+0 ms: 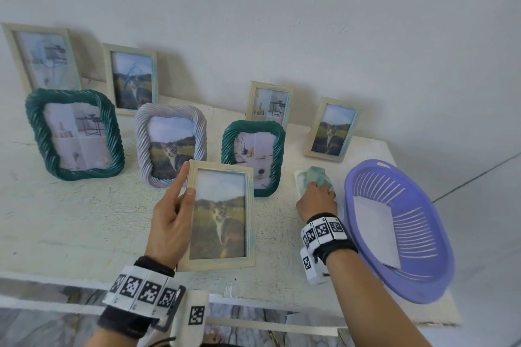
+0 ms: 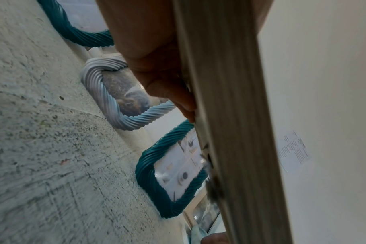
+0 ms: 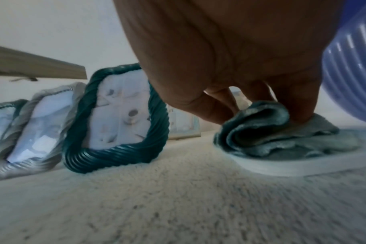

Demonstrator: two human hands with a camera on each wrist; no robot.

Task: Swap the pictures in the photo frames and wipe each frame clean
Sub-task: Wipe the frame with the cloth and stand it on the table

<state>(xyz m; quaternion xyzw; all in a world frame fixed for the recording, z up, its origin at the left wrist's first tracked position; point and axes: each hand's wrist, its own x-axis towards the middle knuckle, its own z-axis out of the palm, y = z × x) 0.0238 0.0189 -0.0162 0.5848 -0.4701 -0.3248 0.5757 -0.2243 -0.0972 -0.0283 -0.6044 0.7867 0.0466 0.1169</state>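
The left hand [image 1: 170,222] holds a pale wooden rectangular frame with a cat picture [image 1: 220,214] by its left edge, thumb on the front, lifted above the near part of the white table [image 1: 70,220]. To the right, the right hand [image 1: 317,201] grips a crumpled teal cloth [image 1: 317,176] lying on a flat white tray [image 3: 282,166], just beside a purple plastic basket [image 1: 417,234]. Behind the held frame stands a small green twisted-rope frame [image 1: 277,149].

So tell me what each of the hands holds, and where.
Left hand grips the wooden cat-photo frame by its left edge. Right hand grasps the bunched teal cloth from above.
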